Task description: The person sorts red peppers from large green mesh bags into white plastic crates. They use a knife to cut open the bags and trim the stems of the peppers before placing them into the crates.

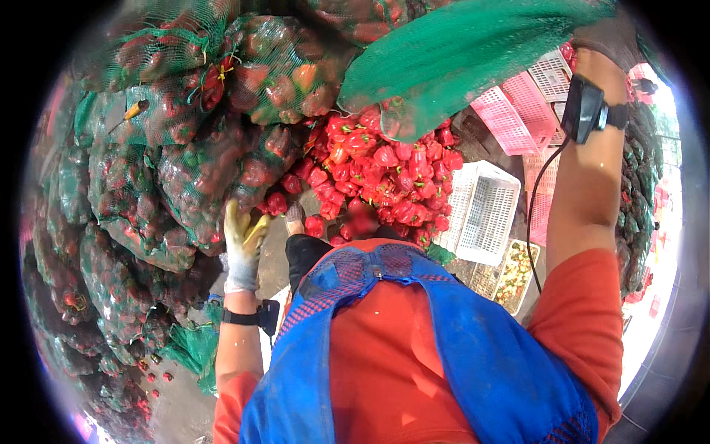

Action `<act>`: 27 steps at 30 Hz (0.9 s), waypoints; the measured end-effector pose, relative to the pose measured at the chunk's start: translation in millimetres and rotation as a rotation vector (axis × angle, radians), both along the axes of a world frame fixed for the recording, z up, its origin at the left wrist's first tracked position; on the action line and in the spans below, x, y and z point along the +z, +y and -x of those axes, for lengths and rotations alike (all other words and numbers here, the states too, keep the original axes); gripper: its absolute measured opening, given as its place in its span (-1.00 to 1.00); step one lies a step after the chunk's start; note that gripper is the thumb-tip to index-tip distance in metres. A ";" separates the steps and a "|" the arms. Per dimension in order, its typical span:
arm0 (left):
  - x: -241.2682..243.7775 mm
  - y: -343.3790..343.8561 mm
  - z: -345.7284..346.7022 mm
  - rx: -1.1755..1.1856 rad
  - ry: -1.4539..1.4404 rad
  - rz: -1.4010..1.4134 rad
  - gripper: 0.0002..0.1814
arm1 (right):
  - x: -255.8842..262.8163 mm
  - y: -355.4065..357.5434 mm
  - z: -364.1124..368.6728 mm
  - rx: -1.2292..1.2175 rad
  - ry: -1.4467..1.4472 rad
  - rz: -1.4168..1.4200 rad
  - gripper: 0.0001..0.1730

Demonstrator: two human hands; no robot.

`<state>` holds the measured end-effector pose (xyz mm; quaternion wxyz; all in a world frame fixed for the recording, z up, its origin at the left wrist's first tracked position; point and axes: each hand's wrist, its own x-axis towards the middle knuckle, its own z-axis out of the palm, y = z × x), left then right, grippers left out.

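Observation:
My right hand (607,39), in a dark glove, is raised at the upper right and grips one end of a green mesh bag (455,61). The bag stretches to the left from it and looks slack and emptied. Below its lower edge lies a large heap of red bell peppers (383,161) on the floor. My left hand (244,236) wears a white and yellow work glove. Its fingers are spread, with nothing in them, beside the filled mesh sacks of peppers (194,172). Whether its fingertips touch the nearest sack cannot be made out.
Filled sacks are piled high along the left. A yellow-handled tool (135,110) rests against one. Right of the heap stand a white plastic crate (488,213), pink crates (507,119) and a tray of pepper scraps (516,275). Loose green netting (194,347) lies at lower left.

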<state>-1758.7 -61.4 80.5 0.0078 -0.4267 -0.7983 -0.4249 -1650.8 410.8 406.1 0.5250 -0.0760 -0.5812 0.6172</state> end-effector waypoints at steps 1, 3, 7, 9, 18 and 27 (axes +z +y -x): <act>12.9 23.3 4.1 -0.037 0.075 0.002 -0.23 | 7.2 -17.1 2.7 0.126 0.047 0.064 -0.76; 44.6 71.3 9.4 -0.104 0.125 -0.050 -0.01 | 18.7 -54.2 6.5 0.373 0.102 0.183 -0.74; 147.7 197.3 -24.6 -0.163 0.094 -0.405 0.50 | 36.6 -122.4 10.2 0.821 0.160 0.406 -0.64; 182.4 232.8 -24.8 -0.120 0.111 -0.470 -0.11 | 27.4 -133.4 5.7 0.837 0.083 0.477 -0.58; -10.3 -165.8 -51.0 0.928 -0.640 -0.160 -0.63 | -213.2 -46.3 -23.7 0.721 -1.453 -0.930 -0.43; -13.7 -474.2 -190.3 2.112 -0.832 0.143 -0.40 | -269.0 -99.2 75.3 0.855 -1.620 -0.853 -0.44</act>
